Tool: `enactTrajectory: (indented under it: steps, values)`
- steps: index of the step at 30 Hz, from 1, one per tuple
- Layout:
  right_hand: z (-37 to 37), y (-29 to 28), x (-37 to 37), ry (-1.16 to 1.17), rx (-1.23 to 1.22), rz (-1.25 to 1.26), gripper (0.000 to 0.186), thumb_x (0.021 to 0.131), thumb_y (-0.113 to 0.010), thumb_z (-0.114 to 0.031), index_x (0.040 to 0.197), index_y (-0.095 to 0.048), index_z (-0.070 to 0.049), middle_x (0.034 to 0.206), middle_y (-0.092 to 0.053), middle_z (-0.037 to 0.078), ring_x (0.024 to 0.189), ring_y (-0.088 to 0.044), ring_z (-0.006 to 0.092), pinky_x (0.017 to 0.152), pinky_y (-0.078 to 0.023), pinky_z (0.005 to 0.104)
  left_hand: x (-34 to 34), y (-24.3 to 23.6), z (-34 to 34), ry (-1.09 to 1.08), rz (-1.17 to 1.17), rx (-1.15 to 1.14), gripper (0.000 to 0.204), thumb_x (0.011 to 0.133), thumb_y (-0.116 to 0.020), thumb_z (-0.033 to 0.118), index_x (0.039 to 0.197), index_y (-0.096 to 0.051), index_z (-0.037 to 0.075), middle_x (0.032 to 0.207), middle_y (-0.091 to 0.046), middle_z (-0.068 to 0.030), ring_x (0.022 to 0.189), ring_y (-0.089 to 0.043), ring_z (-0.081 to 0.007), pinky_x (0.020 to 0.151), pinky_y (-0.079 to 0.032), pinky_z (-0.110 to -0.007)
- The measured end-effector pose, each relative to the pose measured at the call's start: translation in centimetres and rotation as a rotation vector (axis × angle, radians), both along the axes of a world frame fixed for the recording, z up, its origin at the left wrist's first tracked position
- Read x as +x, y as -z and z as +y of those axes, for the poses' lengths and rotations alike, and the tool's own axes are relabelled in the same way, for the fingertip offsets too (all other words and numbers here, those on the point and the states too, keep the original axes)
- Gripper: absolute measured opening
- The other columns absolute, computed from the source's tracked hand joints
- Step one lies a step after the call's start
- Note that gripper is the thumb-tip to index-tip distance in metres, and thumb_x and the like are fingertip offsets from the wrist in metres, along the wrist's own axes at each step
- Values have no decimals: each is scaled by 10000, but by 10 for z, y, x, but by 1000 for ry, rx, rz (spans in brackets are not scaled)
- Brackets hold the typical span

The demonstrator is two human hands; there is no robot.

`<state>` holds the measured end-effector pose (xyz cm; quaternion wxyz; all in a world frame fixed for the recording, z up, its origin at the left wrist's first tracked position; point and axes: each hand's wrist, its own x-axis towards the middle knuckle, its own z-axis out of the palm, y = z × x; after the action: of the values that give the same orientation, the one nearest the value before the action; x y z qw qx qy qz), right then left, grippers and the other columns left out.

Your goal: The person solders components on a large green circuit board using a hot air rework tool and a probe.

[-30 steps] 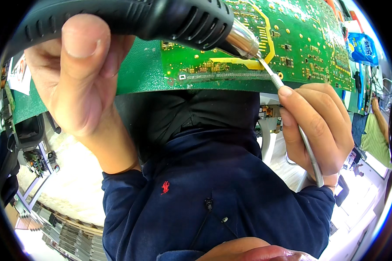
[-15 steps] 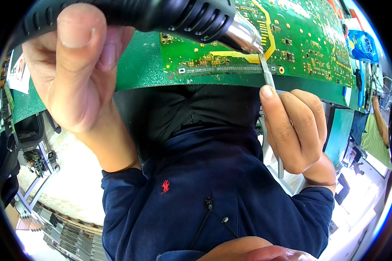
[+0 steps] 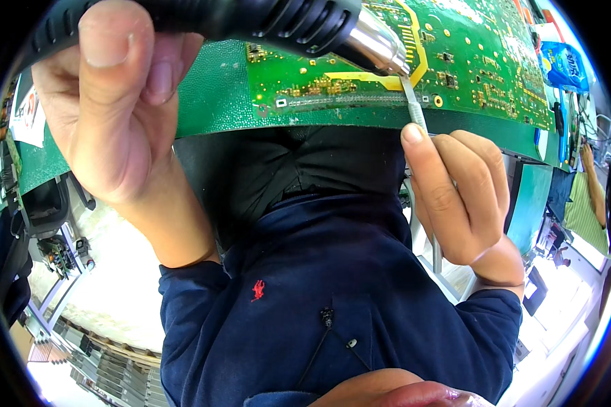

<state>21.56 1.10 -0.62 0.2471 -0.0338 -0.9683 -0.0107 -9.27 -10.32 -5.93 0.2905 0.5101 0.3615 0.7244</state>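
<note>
My left hand (image 3: 119,102) is closed around the black handle of a hot-air gun (image 3: 271,24). Its metal nozzle (image 3: 377,46) slants down to the right, close over a green circuit board (image 3: 482,74). A bent strip of yellow tape (image 3: 363,79) lies on that board, with a corner just beside the nozzle tip. In my right hand (image 3: 461,190), pinched between thumb and fingers, is a slim metal scalpel-like tool (image 3: 416,115) with a textured grip. Its flat blade meets the tape's corner below the nozzle; whether the edge is under the tape I cannot tell.
The board rests on a green mat (image 3: 214,88) along the bench edge, above my lap. A blue packet (image 3: 563,66) and blue-handled tools (image 3: 562,129) lie to the right. Further right is another person's arm (image 3: 594,190). A black chair (image 3: 47,207) stands at left.
The board, both hands and both tools sit slightly higher in the picture. Nozzle and blade stay at the same tape corner, and both grips are unchanged.
</note>
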Motion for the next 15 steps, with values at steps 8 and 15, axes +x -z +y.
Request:
enactTrajectory:
  steps: [8, 15]
  values:
    - [7, -13, 2, 41, -308, 13, 329, 807, -704, 61, 1128, -661, 3, 899, -623, 128, 763, -604, 240, 668, -502, 330, 9, -3, -1, -36, 18, -22, 747, 945, -643, 371, 1387, -355, -158, 989, -643, -93, 647, -503, -4, 816, -452, -175]
    - [31, -49, -5, 7, -553, -112, 225, 800, -713, 63, 1014, -646, 46, 883, -652, 140, 769, -598, 209, 679, -471, 283, 0, -1, -5, 20, -62, -21, 649, 959, -621, 358, 1357, -428, -116, 929, -625, -64, 673, -491, -33, 897, -430, -245]
